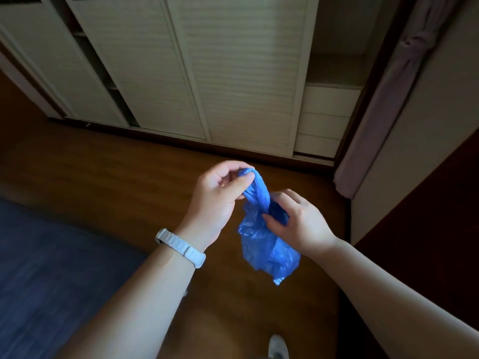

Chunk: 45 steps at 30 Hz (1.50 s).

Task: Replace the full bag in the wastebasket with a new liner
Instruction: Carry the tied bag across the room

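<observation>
Bag [264, 244] held above the floor [129, 172], between both hands. Left hand [217, 195] at the bag's top end; right hand [298, 224] lower and to the right, on its neck. Sliding doors [181, 73] along the floor's far edge; drawers [326, 120] at their right end, curtain [383, 112] right of those. Fabric surface [51, 255] covers the near-left corner. Shoe [278, 345] at the near edge.

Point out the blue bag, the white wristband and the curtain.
blue bag [261, 244], head view, crumpled lower body.
white wristband [181, 246], head view, middle of strap.
curtain [381, 112], head view, folds below the knot.
</observation>
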Tool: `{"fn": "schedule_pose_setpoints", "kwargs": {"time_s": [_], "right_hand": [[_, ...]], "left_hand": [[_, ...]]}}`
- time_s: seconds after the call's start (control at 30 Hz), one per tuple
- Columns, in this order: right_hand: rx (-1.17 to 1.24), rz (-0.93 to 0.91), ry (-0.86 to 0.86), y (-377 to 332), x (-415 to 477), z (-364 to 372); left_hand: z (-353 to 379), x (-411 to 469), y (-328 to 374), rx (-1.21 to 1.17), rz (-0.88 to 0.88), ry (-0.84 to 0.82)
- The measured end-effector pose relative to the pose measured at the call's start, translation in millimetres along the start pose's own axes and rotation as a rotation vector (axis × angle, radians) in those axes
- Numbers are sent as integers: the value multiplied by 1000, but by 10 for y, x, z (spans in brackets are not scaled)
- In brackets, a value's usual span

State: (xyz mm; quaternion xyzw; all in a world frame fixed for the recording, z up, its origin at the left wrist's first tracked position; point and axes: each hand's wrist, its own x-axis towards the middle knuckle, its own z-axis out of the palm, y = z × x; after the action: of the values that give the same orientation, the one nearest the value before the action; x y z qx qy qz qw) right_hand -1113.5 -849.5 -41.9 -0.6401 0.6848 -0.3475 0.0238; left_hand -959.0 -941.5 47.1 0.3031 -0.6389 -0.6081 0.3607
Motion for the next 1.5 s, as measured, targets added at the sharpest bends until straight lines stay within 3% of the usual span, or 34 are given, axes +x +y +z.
{"fn": "schedule_pose_setpoints", "kwargs": {"time_s": [0.43,0.9,1.17,1.5], "right_hand": [[48,-10,-61,487,1202,487],[-26,-52,-58,448,3806,1690],[0,-90,-113,426,4935,2218],[180,-119,-215,767,6286,3117]], "left_hand": [[-365,1295,-198,-21,-7,59],[-2134,3565,-392,-136,6,98],[-2870,4358,-456,-190,39,173],[-3569,5561,-748,-30,-3,351]]}}
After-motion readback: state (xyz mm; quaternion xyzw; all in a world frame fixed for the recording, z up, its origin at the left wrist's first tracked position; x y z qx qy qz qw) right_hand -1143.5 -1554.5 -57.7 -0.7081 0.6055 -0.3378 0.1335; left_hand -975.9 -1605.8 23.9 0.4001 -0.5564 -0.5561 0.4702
